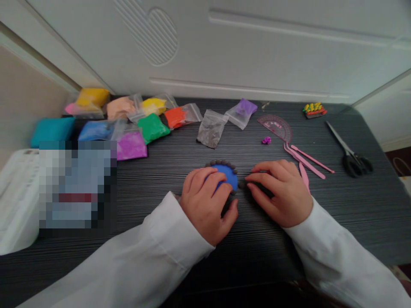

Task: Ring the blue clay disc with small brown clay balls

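A flat blue clay disc (230, 174) lies on the dark table, with small dark clay balls (221, 163) set along its far and right edge. My left hand (205, 199) rests over the disc's near left part, fingers spread and curved across it, hiding much of it. Just right of the disc, my right hand (282, 190) has its thumb and fingertips together at a small dark clay ball (241, 185). A small gap separates that ball from the disc.
Bags of coloured clay, including a green one (152, 128), line the back left. Beyond the disc lies a bag of dark clay (211, 128). Pink tweezers (305, 160), a protractor (276, 126) and scissors (349, 154) are at right. A white container (19, 201) stands left.
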Tool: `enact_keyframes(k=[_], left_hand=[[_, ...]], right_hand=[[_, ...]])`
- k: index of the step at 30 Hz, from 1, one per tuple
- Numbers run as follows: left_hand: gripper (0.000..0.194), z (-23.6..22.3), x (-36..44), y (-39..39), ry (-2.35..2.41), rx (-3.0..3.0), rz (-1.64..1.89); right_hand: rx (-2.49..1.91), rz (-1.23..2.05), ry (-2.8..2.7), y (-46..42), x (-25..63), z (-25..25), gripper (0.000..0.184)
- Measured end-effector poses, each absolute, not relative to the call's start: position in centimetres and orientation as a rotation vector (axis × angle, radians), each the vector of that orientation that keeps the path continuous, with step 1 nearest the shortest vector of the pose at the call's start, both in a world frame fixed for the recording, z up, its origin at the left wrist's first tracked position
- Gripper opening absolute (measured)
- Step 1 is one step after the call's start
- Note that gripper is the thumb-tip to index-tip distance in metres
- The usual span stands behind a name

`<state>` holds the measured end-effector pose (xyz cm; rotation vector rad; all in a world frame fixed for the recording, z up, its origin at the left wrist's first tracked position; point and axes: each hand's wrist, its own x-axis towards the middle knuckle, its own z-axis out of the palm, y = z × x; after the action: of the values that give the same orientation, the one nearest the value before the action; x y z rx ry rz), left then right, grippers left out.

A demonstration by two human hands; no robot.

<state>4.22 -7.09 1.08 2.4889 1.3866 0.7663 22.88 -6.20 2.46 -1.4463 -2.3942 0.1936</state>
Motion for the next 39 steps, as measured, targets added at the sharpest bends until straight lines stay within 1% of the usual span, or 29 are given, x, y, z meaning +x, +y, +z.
enact_keyframes(k=[5, 14, 39], left_hand=[[0.012, 1.06, 4.31, -7.1, 1.377, 2.496, 0.779], [0.01, 1.25, 4.25, -6.98, 1.375, 2.469, 0.835], [0.012, 1.17, 4.13, -6.96, 1.359, 2.465, 0.818]], right_hand=[[-1.448, 0.194, -2.48, -6.22, 22.56, 2.12, 0.02], [-1.403, 0.245, -2.453, -6.27, 22.44, 2.02, 0.019], [-1.334, 0.224, -2.509, -6.27, 21.99, 1.51, 0.021]])
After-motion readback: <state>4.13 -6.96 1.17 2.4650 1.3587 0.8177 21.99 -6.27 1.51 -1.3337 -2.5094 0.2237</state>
